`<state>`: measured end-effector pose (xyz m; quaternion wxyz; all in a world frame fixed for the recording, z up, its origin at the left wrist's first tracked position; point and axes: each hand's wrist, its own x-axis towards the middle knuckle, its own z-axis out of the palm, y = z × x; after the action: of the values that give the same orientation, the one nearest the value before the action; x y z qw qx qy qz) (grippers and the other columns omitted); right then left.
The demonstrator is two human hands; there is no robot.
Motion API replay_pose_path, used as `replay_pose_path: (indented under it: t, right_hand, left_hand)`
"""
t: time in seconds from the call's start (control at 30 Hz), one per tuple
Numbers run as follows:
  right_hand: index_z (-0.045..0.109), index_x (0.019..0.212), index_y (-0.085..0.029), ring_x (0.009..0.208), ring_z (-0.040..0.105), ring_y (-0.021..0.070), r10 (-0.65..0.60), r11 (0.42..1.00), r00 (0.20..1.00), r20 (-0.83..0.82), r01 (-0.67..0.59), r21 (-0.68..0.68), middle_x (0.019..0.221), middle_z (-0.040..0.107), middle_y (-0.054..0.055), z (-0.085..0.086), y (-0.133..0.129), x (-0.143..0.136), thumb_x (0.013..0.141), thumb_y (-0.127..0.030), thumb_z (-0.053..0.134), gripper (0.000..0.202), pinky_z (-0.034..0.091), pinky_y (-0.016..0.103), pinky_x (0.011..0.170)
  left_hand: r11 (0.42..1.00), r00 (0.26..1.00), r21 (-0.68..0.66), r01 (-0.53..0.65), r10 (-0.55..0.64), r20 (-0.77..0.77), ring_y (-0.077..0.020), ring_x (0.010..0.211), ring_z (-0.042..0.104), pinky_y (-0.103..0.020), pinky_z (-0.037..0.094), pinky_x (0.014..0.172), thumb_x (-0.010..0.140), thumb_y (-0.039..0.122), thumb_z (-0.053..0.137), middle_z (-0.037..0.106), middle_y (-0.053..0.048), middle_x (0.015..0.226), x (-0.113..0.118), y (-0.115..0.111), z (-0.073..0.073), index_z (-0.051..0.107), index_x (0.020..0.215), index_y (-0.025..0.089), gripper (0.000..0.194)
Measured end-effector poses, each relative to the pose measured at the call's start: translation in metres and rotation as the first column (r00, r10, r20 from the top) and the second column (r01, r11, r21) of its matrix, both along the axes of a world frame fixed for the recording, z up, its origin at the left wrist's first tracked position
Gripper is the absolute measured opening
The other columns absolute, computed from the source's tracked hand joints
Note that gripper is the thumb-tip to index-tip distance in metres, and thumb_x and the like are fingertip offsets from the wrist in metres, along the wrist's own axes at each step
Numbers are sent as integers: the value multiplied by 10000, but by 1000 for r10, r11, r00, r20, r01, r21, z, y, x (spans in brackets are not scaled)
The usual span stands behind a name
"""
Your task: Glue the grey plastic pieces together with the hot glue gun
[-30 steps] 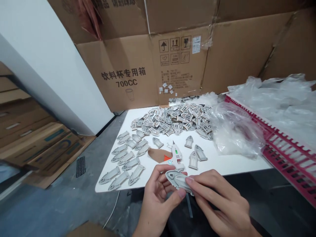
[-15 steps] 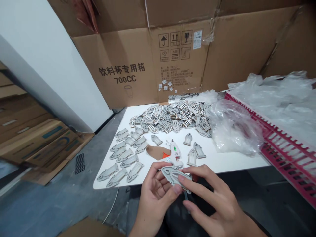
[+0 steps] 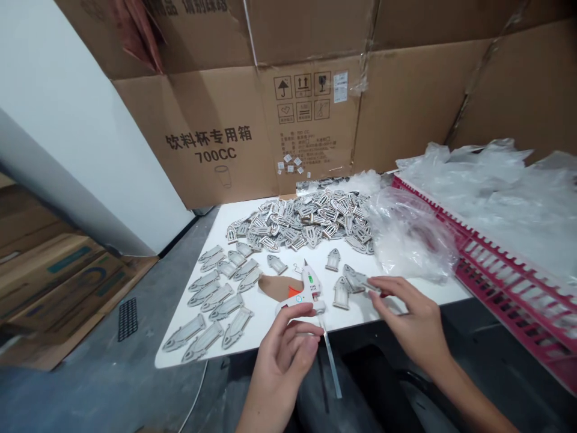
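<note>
My right hand (image 3: 412, 322) pinches the edge of a thin grey arched cutout (image 3: 372, 287), mostly hidden by the fingers. That cutout is beside or over another grey arched cutout (image 3: 354, 278) on the table's right side; I cannot tell if they touch. Nothing shows in my left hand (image 3: 288, 355); its fingers are loosely curled and apart, just in front of the table edge. Behind the left fingertips lies a white hot glue gun (image 3: 311, 285) with an orange part. Its clear glue stick (image 3: 332, 364) juts out past the table edge.
A large heap of grey cutouts (image 3: 302, 219) covers the back of the white table (image 3: 169, 355). Several more cutouts (image 3: 228, 307) lie in rows at left. Clear plastic bags (image 3: 410, 234) and a pink basket (image 3: 500, 264) stand at right. Cardboard (image 3: 211, 108) walls the back.
My left hand has let go of the grey cutout both hands held. My right hand has moved away, forward to the cutouts at right. The view has shifted slightly.
</note>
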<state>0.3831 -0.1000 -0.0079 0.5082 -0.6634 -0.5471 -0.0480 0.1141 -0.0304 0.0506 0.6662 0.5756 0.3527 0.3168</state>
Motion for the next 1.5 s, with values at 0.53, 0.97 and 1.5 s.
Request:
replay_pose_path:
  t: [0.53, 0.97, 1.5]
  right_hand:
    - [752, 1065, -222, 1087, 669, 291, -62, 947, 984, 165, 111, -302, 1168, 699, 117, -19, 44, 48, 1085, -356, 531, 259, 536, 427, 980]
    - [730, 1113, -172, 1016, 730, 218, -94, 854, 962, 258, 211, -475, 1157, 748, 58, -8, 132, 72, 1056, -358, 724, 195, 619, 435, 932]
    - [691, 1349, -208, 924, 690, 192, 599, 781, 736, 317, -623, -29, 1068, 761, 87, 66, -11, -57, 1088, -74, 565, 319, 603, 293, 810]
  left_hand:
    - [983, 998, 177, -43, 49, -35, -235, 1002, 709, -323, 584, 979, 1038, 625, 630, 726, -94, 1171, -3, 7, -8, 780, 1055, 234, 419]
    - [977, 994, 191, -95, 105, -42, -239, 903, 666, -341, 585, 950, 938, 746, 681, 718, -98, 1054, -6, 9, 2, 774, 935, 221, 534]
    - [993, 998, -108, 45, -40, 46, -172, 579, 664, -301, 537, 647, 895, 736, 764, 741, -49, 804, 3, -4, -5, 770, 1261, 191, 657]
